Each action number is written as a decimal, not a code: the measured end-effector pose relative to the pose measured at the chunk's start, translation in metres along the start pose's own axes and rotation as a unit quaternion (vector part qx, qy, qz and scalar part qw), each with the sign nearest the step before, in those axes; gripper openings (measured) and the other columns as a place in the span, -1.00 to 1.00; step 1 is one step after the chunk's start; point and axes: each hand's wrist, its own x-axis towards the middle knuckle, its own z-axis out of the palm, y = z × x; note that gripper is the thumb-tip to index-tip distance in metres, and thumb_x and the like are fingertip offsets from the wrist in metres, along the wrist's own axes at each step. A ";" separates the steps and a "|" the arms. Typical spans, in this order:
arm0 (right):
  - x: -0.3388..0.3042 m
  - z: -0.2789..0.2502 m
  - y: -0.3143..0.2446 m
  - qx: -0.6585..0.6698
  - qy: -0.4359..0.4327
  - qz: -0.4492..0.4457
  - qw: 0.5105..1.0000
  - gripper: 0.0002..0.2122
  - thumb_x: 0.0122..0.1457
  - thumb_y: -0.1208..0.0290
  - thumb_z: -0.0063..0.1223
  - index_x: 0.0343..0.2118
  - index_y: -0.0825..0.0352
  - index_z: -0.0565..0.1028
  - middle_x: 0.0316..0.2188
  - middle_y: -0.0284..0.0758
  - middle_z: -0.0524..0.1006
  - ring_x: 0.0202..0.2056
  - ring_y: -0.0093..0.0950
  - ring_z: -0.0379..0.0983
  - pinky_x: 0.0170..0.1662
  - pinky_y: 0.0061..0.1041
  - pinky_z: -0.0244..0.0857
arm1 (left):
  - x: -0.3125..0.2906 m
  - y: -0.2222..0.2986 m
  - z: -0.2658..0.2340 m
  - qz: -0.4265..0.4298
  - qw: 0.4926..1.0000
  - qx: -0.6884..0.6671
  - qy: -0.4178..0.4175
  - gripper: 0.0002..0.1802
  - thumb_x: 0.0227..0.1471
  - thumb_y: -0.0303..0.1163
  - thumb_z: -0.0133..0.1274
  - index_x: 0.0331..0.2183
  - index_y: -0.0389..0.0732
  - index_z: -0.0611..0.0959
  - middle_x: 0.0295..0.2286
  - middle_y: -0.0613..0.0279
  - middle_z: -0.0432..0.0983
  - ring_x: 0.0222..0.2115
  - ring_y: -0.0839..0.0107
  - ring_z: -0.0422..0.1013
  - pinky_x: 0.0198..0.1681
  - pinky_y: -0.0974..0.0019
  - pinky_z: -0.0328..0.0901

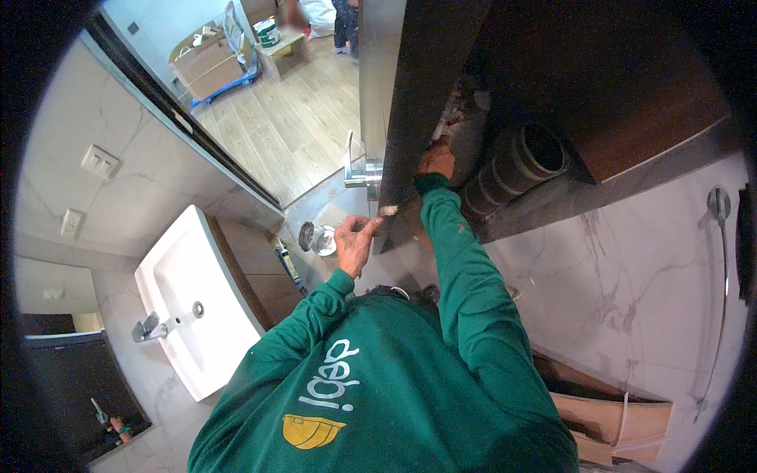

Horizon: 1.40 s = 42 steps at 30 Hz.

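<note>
My left hand is at the near edge of a dark brown door, thumb and forefinger pinched together beside a small pale patch. Whatever they hold, if anything, is too small to make out. Further away, my right hand reaches past the door's face into shadow with its fingers curled closed. Just beyond it shows something whitish with a red bit, and I cannot tell whether it is in the grip. A metal lever handle juts from the door. Below it, left of my left hand, stands an open round tin.
A dark round lid lies by the tin, near a sealant tube. A white washbasin is on the left. A ringed cylinder leans on the right, with cardboard below. Through the doorway are a boxed trolley and a person.
</note>
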 end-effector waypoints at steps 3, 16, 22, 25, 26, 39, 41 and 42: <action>0.002 0.006 0.004 -0.026 0.022 0.009 0.999 -0.74 0.30 0.32 -0.19 -0.22 0.39 0.50 -0.40 0.07 0.57 -0.32 0.03 0.54 -0.28 -0.08 0.43 | -0.004 0.003 -0.001 0.009 1.000 -0.002 0.003 -0.60 -0.02 -0.14 0.27 -0.43 -0.36 0.66 -0.55 0.15 0.60 -0.51 0.47 0.47 -0.37 0.35 0.35; 0.029 0.023 0.034 -0.018 -0.085 0.005 0.996 -0.32 -0.15 0.17 0.37 0.07 0.27 0.37 -0.19 -0.02 0.60 -0.17 0.02 0.55 -0.13 -0.07 0.47 | -0.007 0.008 -0.007 -0.009 1.000 -0.005 -0.009 -0.69 -0.01 -0.27 0.22 -0.37 -0.38 0.65 -0.50 0.13 0.62 -0.48 0.44 0.49 -0.37 0.35 0.37; 0.053 0.015 0.064 -0.033 -0.059 -0.036 0.997 -0.33 -0.08 0.38 0.28 0.15 0.31 0.27 -0.23 -0.04 0.61 -0.22 0.04 0.55 -0.15 -0.10 0.48 | -0.005 0.014 -0.041 0.075 0.996 0.047 -0.027 -0.63 -0.05 -0.33 0.24 -0.19 -0.32 0.65 -0.41 0.16 0.63 -0.40 0.39 0.55 -0.25 0.35 0.42; 0.058 0.000 0.067 -0.037 0.037 -0.106 0.993 -0.35 -0.04 0.48 0.21 0.18 0.32 0.24 -0.18 -0.04 0.59 -0.16 0.01 0.52 -0.08 -0.15 0.44 | 0.005 0.035 -0.051 0.260 0.957 0.128 -0.036 -0.53 -0.11 -0.37 0.22 -0.07 -0.13 0.62 -0.25 0.06 0.60 -0.34 0.23 0.55 -0.30 0.24 0.41; 0.056 -0.007 0.066 -0.015 0.123 -0.139 0.983 -0.35 -0.03 0.49 0.21 0.18 0.33 0.24 -0.14 -0.04 0.57 -0.11 -0.01 0.51 -0.05 -0.17 0.42 | 0.010 0.044 -0.052 0.297 0.943 0.142 -0.054 -0.50 -0.12 -0.39 0.20 -0.04 -0.12 0.60 -0.17 0.05 0.57 -0.33 0.19 0.53 -0.30 0.21 0.40; -0.101 -0.101 0.164 0.291 0.027 0.269 0.918 -0.41 0.26 -0.04 -0.02 0.10 0.44 0.38 0.05 -0.17 0.47 0.04 -0.29 0.37 0.16 -0.41 0.16 | 0.068 0.078 0.035 0.440 0.857 0.230 -0.142 -0.67 0.10 -0.36 0.13 -0.07 -0.19 0.59 -0.02 0.09 0.48 -0.22 -0.01 0.51 -0.20 0.11 0.42; -0.122 -0.082 0.172 0.387 -0.050 0.243 0.888 -0.49 0.25 0.04 0.02 0.01 0.46 0.47 -0.01 -0.14 0.52 0.01 -0.29 0.39 0.10 -0.38 0.22 | 0.066 0.080 0.043 0.404 0.874 0.226 -0.149 -0.70 0.12 -0.37 0.13 -0.09 -0.22 0.60 -0.04 0.08 0.50 -0.13 0.01 0.50 -0.11 0.15 0.42; -0.129 -0.076 0.174 0.420 -0.086 0.234 0.873 -0.51 0.25 0.08 0.04 0.01 0.46 0.47 0.00 -0.14 0.52 0.01 -0.29 0.40 0.09 -0.38 0.22 | 0.065 0.082 0.046 0.388 0.880 0.226 -0.154 -0.71 0.12 -0.38 0.13 -0.10 -0.22 0.61 -0.04 0.08 0.50 -0.12 0.03 0.49 -0.09 0.17 0.42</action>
